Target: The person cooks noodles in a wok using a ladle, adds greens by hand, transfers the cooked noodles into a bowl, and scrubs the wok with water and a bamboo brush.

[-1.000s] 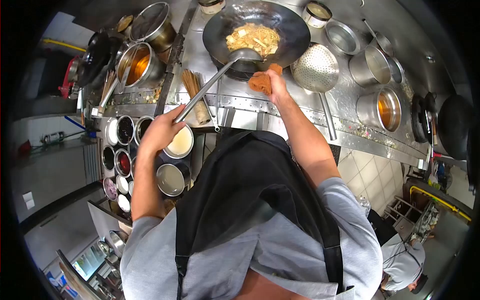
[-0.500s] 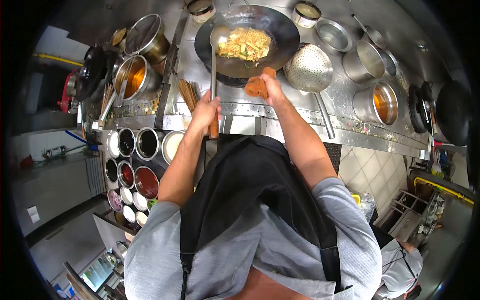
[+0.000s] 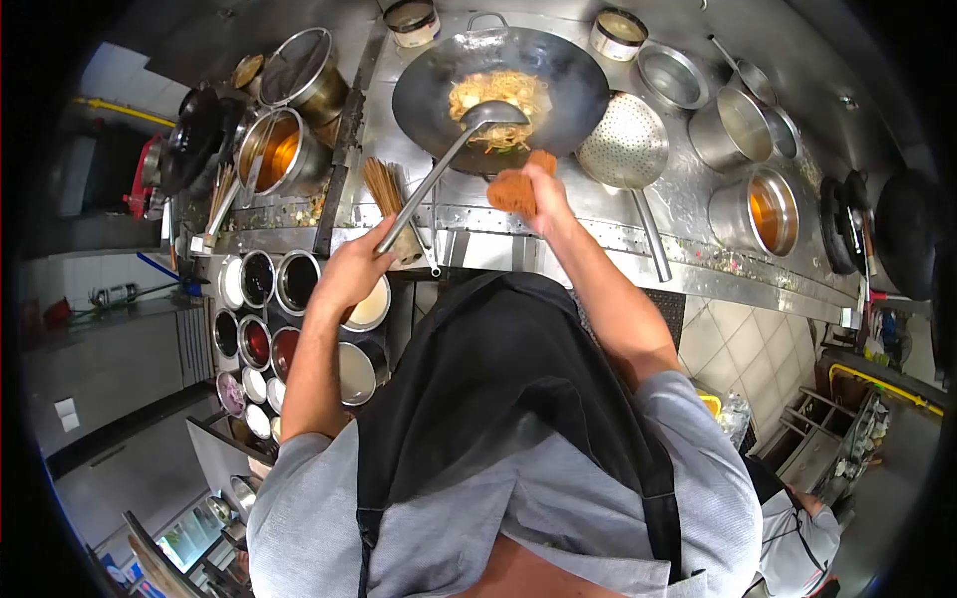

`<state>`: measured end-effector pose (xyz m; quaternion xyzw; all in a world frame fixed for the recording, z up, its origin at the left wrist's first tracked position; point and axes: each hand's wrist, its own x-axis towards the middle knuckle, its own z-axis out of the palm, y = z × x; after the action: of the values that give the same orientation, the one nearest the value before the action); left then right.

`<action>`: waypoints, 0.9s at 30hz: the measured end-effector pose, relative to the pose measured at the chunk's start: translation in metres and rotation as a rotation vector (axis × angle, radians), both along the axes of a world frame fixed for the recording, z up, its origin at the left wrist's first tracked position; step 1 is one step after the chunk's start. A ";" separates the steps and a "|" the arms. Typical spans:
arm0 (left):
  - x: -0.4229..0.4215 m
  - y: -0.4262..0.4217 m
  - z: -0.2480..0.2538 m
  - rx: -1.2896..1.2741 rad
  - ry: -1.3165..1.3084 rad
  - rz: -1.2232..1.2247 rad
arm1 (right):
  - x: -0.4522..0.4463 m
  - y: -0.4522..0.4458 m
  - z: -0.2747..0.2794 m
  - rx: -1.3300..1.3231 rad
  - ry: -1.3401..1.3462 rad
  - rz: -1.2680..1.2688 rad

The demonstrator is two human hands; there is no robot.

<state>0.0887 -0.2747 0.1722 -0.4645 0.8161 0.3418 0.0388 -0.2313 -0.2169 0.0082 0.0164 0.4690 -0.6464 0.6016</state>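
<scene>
A dark wok (image 3: pixel 424 100) sits on the steel range with noodles (image 3: pixel 513 90) and pale pieces in it. My left hand (image 3: pixel 354 267) is closed round the handle of a long ladle (image 3: pixel 439 171), whose bowl rests over the noodles. At the wok's near edge, my right hand (image 3: pixel 545 196) grips an orange cloth (image 3: pixel 512 192); whether the wok's rim is inside the cloth cannot be made out. A bamboo brush (image 3: pixel 383 186) stands beside the ladle's shaft, left of the wok.
Right of the wok lies a perforated strainer (image 3: pixel 623 142), with steel pots (image 3: pixel 731 130) beyond it. A pot of orange liquid (image 3: pixel 282 152) is on the left. Sauce containers (image 3: pixel 297 282) stand below my left forearm's side. A co-worker (image 3: pixel 800 543) is at the lower right.
The ladle has swung from the wok's left side, upright in view, to a slant over the noodles. My left hand has moved left and down. The noodles have shifted and the wok sits slightly lower in view.
</scene>
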 end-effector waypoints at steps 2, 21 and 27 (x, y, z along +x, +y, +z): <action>-0.007 -0.001 -0.021 -0.108 0.007 -0.012 | 0.025 0.044 0.013 -0.037 0.051 0.004; -0.006 0.028 -0.014 -0.109 0.078 0.081 | 0.041 0.113 -0.020 -0.108 0.095 0.083; 0.026 0.027 0.037 -0.032 0.098 0.065 | 0.008 0.033 0.029 -0.006 0.019 -0.043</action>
<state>0.1150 -0.2478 0.2089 -0.4739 0.8068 0.3522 -0.0198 -0.2232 -0.1836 0.0368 0.0187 0.4725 -0.6606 0.5830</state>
